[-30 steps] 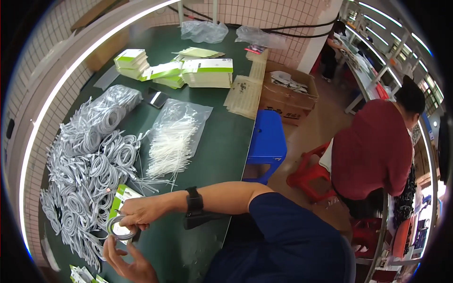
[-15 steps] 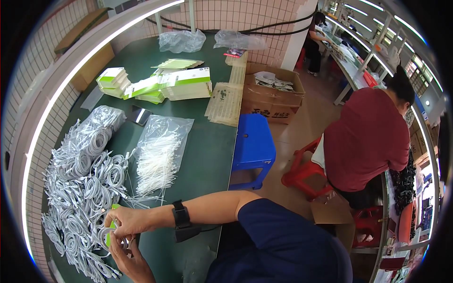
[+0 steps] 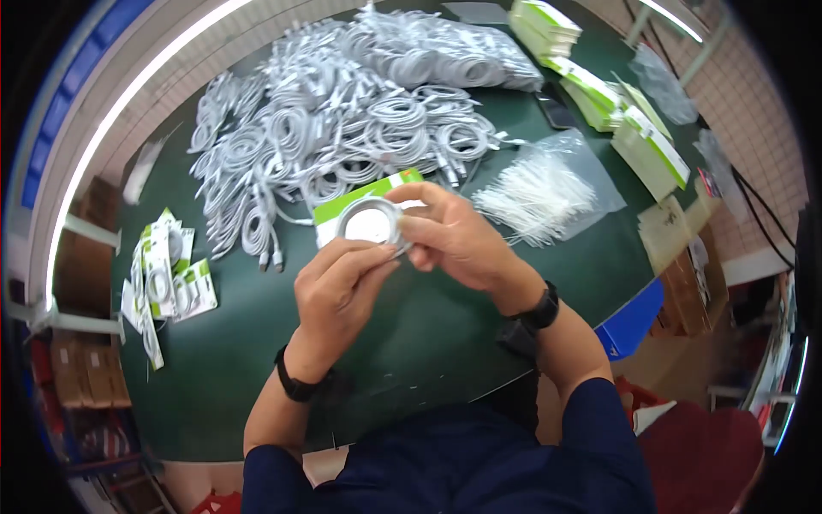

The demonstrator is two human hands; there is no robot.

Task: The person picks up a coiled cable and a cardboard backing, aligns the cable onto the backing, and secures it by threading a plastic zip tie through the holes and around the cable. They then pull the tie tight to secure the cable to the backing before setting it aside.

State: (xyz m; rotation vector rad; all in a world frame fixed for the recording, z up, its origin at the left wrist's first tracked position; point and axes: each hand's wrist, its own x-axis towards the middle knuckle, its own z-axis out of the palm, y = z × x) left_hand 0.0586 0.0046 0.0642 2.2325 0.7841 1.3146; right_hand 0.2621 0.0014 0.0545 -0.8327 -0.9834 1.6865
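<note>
Head view: which thing is the largest in it?

— It is the dark green, flat table (image 3: 445,338). Next comes the wide heap of pale grey coiled cables (image 3: 411,120), at 11 o'clock from the picture's centre.

And the smaller things?

— At 2 o'clock lies a clear plastic bag (image 3: 602,176) with thin white plastic ties (image 3: 538,199). At 9 o'clock is a cluster of green-and-white packets (image 3: 160,270).

How are the hands?

— The left hand (image 3: 338,287) has its thumb and fingers brought together on the lower edge of the ring, at about 5 o'clock of it. The right hand (image 3: 449,236) pinches the same ring at its 3 o'clock.

What is behind it?

— A green-and-white flat card (image 3: 328,214); whether they touch, I cannot tell.

And this ring?

— A round, grey coiled cable (image 3: 368,204), just at 10 o'clock from the centre, between the hands.
</note>
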